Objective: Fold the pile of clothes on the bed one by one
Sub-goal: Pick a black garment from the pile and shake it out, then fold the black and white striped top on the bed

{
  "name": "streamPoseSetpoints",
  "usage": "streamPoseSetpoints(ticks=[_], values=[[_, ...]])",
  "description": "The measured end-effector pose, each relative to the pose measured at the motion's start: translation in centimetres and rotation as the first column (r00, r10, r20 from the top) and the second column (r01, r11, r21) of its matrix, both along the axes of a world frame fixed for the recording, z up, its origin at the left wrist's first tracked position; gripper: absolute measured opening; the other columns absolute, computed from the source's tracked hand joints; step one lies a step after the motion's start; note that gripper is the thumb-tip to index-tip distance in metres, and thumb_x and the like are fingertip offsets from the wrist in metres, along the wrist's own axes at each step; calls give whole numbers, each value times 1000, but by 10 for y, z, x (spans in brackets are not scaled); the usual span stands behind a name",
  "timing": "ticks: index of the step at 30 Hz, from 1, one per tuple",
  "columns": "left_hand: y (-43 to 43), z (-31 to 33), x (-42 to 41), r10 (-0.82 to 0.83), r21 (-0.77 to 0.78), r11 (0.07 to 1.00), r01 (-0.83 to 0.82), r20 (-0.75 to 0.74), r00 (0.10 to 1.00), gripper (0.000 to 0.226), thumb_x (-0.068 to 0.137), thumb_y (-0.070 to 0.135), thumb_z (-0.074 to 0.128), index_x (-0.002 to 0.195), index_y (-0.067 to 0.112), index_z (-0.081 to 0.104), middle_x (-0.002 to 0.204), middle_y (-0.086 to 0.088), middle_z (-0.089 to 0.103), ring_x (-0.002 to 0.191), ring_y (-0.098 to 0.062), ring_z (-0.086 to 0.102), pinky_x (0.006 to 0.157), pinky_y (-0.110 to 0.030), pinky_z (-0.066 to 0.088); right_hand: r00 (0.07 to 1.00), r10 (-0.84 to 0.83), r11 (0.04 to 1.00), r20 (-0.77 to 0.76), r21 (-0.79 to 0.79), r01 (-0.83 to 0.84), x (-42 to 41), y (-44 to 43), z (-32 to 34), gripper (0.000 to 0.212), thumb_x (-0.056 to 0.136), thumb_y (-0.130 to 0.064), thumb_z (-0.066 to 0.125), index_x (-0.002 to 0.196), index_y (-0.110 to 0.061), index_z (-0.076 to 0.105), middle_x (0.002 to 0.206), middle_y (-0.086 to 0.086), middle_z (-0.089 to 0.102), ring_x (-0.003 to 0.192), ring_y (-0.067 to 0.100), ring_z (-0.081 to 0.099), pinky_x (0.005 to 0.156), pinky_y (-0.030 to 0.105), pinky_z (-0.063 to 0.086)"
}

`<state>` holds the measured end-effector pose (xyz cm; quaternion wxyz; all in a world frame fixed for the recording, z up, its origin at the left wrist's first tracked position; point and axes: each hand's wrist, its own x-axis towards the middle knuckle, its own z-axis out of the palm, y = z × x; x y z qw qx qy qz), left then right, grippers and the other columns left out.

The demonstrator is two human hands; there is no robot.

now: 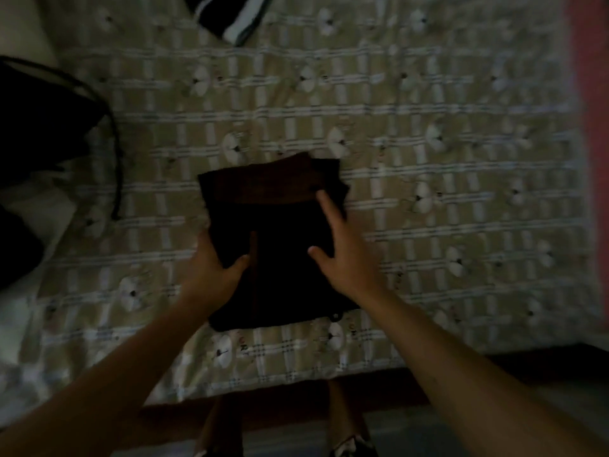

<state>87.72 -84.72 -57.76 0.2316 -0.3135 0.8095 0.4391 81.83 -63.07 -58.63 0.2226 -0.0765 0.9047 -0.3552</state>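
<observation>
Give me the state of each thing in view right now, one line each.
dark garment: folded into a compact rectangle, flat on the bedsheet.
left hand: grips the garment's left edge, thumb on top.
right hand: fingers straight and spread, pressing the garment's right side.
striped garment: lying at the far edge, cut off by the frame.
dark heap: at the bed's left, too dark to identify.
bedsheet: spread flat.

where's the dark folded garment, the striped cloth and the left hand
dark folded garment point(283, 232), head view, middle of its top layer
striped cloth point(232, 16), head view, on its stripes near the frame's top edge
left hand point(214, 272), head view, back of the hand, at the garment's left edge
</observation>
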Motion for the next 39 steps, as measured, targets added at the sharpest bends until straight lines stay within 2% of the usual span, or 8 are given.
streamPoseSetpoints(ticks=[12, 20, 26, 28, 31, 34, 36, 39], values=[[153, 66, -47, -127, 342, 912, 227, -290, 948, 75, 94, 17, 57, 148, 46, 14, 140, 27, 31, 123, 11, 35, 106, -33, 33, 985, -173, 983, -8, -62, 172, -33, 162, 65, 69, 95, -8, 54, 147, -48, 31, 153, -3, 39, 99, 41, 63, 79, 53, 56], [340, 56, -68, -283, 443, 783, 437, -372, 884, 81, 101, 13, 49, 156, 36, -6, 149, 33, 25, 128, 22, 29, 109, -18, 28, 914, -371, 923, -163, 41, 382, -32, 353, 83, 69, 88, 2, 59, 147, -29, 41, 139, -1, 52, 126, 12, 51, 107, 32, 44], [403, 15, -54, -354, 280, 865, 416, -246, 902, 94, 95, 8, 58, 156, 26, -12, 163, 3, 18, 132, -13, 44, 93, -17, 38, 937, -307, 847, -166, 402, 348, -22, 427, 29, 74, 88, -19, 65, 151, -30, 28, 159, 5, 24, 145, 26, 25, 114, 50, 32], [409, 13, -48, -418, -22, 900, 435, -321, 850, 94, 89, 11, 62, 158, 18, -2, 159, -9, 20, 133, -22, 40, 93, -24, 42, 936, -270, 781, -225, 517, 349, -11, 429, 16, 74, 91, -35, 62, 153, -26, 23, 162, 9, 14, 148, 29, 15, 117, 53, 23], [419, 14, -54, -654, -356, 753, 553, -493, 573, 93, 86, 29, 67, 158, 15, 9, 162, -9, 13, 151, -29, 13, 119, -50, 23, 917, -266, 809, -297, 448, 380, 2, 415, 6, 75, 94, -57, 43, 156, -25, 16, 164, 8, 2, 151, 29, 3, 118, 49, 5], [427, 0, -70, -898, -485, 437, 758, -288, 333, 105, 84, 61, 58, 158, 17, -1, 165, -8, -12, 151, -29, -17, 122, -54, 4, 933, -305, 835, -192, 417, 359, 13, 405, -9, 82, 89, -73, 22, 156, -30, 3, 164, 2, -12, 151, 26, -10, 116, 55, -3], [426, -13, -78, -958, -471, 281, 836, -86, 273, 108, 84, 74, 48, 157, 19, -8, 162, -6, -26, 147, -27, -30, 121, -55, -4, 944, -318, 835, -89, 444, 324, 18, 405, -17, 87, 85, -79, 14, 155, -32, -4, 163, 2, -16, 150, 26, -14, 116, 62, -3], [420, -14, -81, -941, -424, 338, 840, -131, 312, 91, 91, 62, 47, 158, 19, 1, 164, -4, -16, 149, -24, -23, 122, -54, 2, 929, -362, 822, -74, 445, 356, 12, 399, -12, 85, 88, -73, 21, 156, -27, -2, 164, 6, -11, 150, 27, -9, 115, 63, -3]])
